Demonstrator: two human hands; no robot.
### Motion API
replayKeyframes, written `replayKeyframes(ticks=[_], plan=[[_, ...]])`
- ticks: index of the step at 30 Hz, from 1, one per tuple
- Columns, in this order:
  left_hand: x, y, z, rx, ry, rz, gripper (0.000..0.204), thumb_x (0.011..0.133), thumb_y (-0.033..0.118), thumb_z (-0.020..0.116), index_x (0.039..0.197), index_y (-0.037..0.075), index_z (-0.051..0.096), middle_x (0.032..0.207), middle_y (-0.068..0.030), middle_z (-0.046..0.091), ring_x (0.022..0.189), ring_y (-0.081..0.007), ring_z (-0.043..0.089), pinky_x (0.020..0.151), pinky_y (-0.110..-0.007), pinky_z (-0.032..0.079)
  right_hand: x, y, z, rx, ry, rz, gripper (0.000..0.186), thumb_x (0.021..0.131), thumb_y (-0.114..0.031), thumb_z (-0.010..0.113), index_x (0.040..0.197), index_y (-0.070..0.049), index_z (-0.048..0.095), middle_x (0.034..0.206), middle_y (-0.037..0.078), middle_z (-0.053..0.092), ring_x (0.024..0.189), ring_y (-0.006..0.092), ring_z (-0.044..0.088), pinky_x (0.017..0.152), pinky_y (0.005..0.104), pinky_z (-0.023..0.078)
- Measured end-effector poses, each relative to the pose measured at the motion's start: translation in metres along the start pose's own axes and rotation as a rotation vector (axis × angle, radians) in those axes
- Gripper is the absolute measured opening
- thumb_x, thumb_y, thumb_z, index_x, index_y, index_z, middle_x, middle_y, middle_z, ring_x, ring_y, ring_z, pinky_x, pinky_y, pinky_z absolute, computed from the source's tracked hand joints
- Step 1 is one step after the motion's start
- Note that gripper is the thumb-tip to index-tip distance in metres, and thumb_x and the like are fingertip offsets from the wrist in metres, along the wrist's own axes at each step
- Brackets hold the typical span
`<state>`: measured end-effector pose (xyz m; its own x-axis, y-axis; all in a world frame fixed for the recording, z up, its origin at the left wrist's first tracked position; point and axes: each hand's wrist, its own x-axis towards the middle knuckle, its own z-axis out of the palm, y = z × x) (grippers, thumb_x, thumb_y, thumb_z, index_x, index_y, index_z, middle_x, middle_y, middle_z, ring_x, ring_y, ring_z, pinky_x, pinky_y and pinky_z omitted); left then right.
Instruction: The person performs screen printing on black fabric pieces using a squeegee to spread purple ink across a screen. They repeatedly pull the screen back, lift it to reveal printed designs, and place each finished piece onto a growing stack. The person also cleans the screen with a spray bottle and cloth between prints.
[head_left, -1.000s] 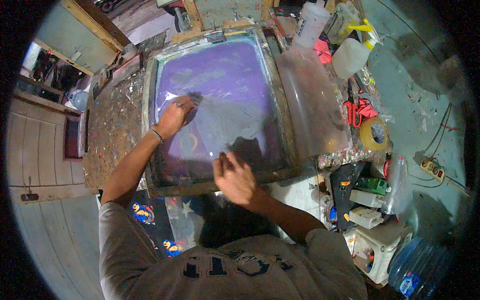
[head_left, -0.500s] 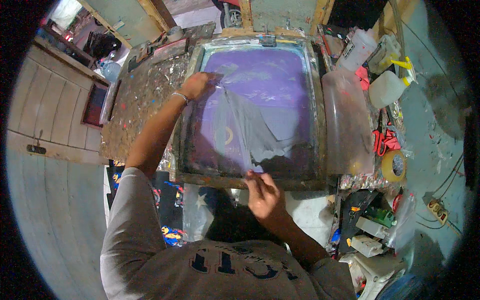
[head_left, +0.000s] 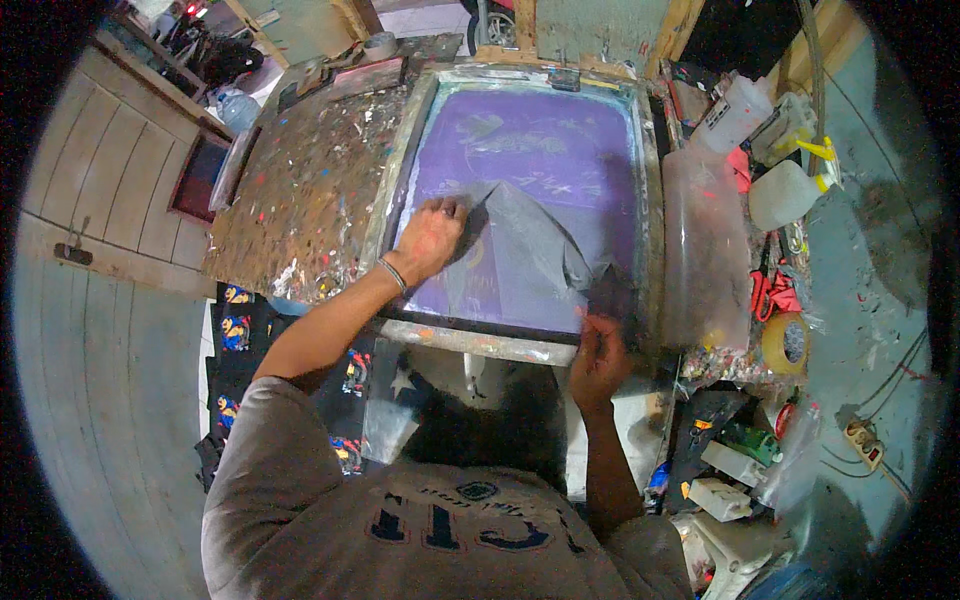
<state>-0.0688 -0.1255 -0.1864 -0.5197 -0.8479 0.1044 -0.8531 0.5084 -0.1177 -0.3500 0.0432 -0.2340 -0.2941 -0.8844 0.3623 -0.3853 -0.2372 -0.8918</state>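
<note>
A purple screen-printing screen [head_left: 555, 120] in a worn, paint-stained frame lies on the bench, with pale lettering and shapes in its mesh. Over its nearer half, a thin grey sheet [head_left: 530, 240] is partly lifted and creased, rising to a peak near the middle. My left hand [head_left: 430, 242] is closed at the sheet's left side, fingers curled over its edge above the screen. Near the frame's front right edge, my right hand [head_left: 598, 360] pinches the sheet's near right corner. Whether the sheet is cloth or film, I cannot tell.
A paint-spattered board [head_left: 310, 170] lies left of the frame. On the right are a clear plastic sheet [head_left: 705, 250], a spray bottle [head_left: 790, 192], a white bottle [head_left: 735, 112], red-handled scissors [head_left: 768, 290] and a tape roll [head_left: 785, 342]. Printed dark fabric [head_left: 280, 350] hangs below.
My left hand has moved down and slightly right. My right hand has moved right along the front edge, drawing the sheet's near corner rightward. The view has shifted a little.
</note>
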Motion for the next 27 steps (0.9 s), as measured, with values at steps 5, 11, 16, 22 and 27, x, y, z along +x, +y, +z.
replayKeyframes(ticks=[5,11,16,22,27], plan=[[-0.028,0.041,-0.009,-0.113,0.168,0.002,0.032,0.083,0.011,0.062,0.111,-0.006,0.061,0.100,-0.0232,0.066,0.096,-0.0377,0.067,0.082,-0.044,0.054,-0.003,0.021,0.008,0.160,0.133,0.002,0.016,0.103,-0.010,0.057,0.111,0.003,0.061,0.113,0.017,0.070,0.105,0.0202,0.066,0.095,0.0341,0.052],[-0.084,0.073,-0.018,-0.207,0.121,-0.104,0.038,0.076,0.007,0.066,0.112,-0.005,0.059,0.099,-0.0232,0.065,0.094,-0.0402,0.064,0.087,-0.044,0.053,-0.006,0.033,0.013,0.247,0.201,0.048,0.019,0.104,-0.014,0.057,0.113,0.003,0.058,0.116,0.017,0.068,0.109,0.0212,0.065,0.098,0.0350,0.051],[-0.127,0.050,-0.052,-0.524,0.162,-0.191,0.031,0.072,-0.001,0.067,0.103,-0.001,0.061,0.102,-0.0227,0.064,0.097,-0.0426,0.063,0.080,-0.046,0.052,0.001,0.023,0.003,0.188,0.162,0.131,0.023,0.105,-0.020,0.056,0.113,0.002,0.058,0.111,0.014,0.069,0.103,0.0202,0.065,0.096,0.0356,0.051],[-0.093,0.017,-0.071,-0.741,0.359,-0.386,0.005,0.086,0.001,0.063,0.090,-0.003,0.065,0.083,-0.0226,0.066,0.077,-0.0395,0.066,0.070,-0.045,0.052,0.031,0.024,-0.004,0.211,0.198,0.054,0.019,0.104,-0.018,0.057,0.112,0.000,0.058,0.106,0.012,0.069,0.096,0.0184,0.065,0.089,0.0337,0.052],[-0.076,0.028,-0.085,-0.671,0.332,-0.250,0.010,0.084,0.000,0.060,0.091,-0.002,0.067,0.083,-0.0253,0.066,0.078,-0.0423,0.067,0.070,-0.049,0.052,0.069,-0.016,-0.035,0.172,0.170,0.087,0.016,0.103,-0.014,0.058,0.111,0.000,0.058,0.103,0.010,0.069,0.092,0.0176,0.065,0.085,0.0320,0.053]])
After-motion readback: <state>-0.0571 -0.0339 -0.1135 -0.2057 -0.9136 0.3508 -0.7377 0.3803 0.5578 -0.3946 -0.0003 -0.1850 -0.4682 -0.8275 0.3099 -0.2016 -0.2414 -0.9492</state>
